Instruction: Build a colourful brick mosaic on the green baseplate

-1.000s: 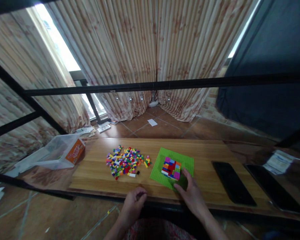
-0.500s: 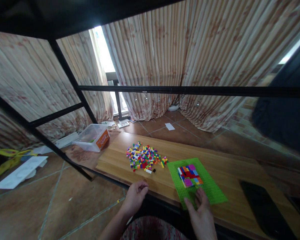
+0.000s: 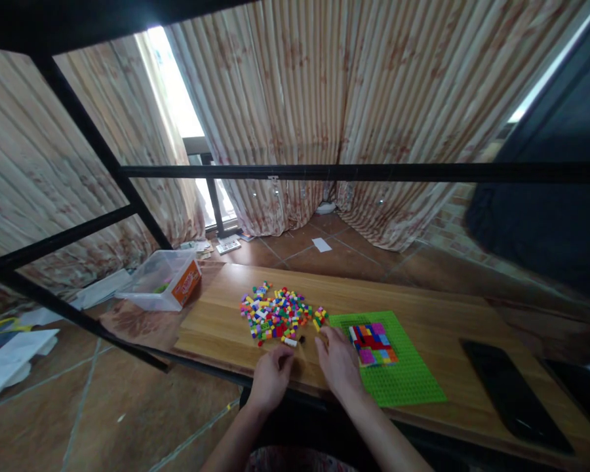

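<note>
Apparently choosing bricks (image 3: 278, 314) at ten o'clock, right hand (image 3: 338, 364), grip unclear, needs precise pinching; left hand (image 3: 270, 380) has fingers together.

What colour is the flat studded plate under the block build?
Bright green; the head view shows the studded plate best.

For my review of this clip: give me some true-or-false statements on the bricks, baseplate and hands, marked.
1. The brick assembly sits on the green baseplate. True.
2. The assembly covers the whole baseplate. False: much of the baseplate is bare.
3. The right hand is nearer the assembly than the left hand. True.
4. The two hands touch each other. False: they are apart.
5. The loose bricks lie left of the baseplate. True.
6. The loose bricks share one colour. False: several colours show.
</note>
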Demonstrator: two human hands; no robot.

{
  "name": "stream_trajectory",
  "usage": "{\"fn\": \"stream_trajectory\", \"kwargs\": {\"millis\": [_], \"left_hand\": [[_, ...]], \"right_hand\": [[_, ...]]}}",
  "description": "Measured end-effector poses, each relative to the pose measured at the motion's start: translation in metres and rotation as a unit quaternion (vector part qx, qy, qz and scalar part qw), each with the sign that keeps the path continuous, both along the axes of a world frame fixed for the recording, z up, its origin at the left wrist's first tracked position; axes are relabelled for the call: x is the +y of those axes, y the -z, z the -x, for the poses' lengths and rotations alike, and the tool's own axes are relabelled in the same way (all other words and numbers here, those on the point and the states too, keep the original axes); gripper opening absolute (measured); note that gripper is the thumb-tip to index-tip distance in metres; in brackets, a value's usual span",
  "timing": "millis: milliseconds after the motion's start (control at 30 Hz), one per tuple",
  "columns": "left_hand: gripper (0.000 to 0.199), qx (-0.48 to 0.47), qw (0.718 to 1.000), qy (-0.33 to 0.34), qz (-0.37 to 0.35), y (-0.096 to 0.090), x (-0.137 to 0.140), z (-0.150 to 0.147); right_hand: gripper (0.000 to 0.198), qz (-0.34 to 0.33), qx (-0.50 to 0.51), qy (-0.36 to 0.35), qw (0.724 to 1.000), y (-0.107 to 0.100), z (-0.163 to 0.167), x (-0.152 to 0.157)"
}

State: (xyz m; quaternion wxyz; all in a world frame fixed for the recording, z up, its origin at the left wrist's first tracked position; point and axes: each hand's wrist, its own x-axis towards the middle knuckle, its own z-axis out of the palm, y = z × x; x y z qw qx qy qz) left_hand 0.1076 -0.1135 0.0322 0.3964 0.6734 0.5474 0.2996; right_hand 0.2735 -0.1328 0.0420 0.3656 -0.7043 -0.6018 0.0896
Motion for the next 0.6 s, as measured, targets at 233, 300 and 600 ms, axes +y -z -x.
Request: {"fn": "stream_trajectory", "kwargs": {"millis": [233,300,600], "left_hand": [[0.023,0.021,0.999,0.025,-0.010,0.011,0.006,0.007],[0.025,0.035,0.999,0.028,-0.009,0.012,0.009,0.007],[0.027,0.078,0.997,0.018,-0.014,0.009,0.011,0.004]], "right_hand": [[0.027,0.146,-0.073,0.058,0.985,0.006,0.010,0.048],[0.026,0.157,-0.072,0.065,0.983,0.004,0.009,0.047],[0.024,-0.023,0.114,0.009,0.993,0.000,-0.029,-0.038]]}}
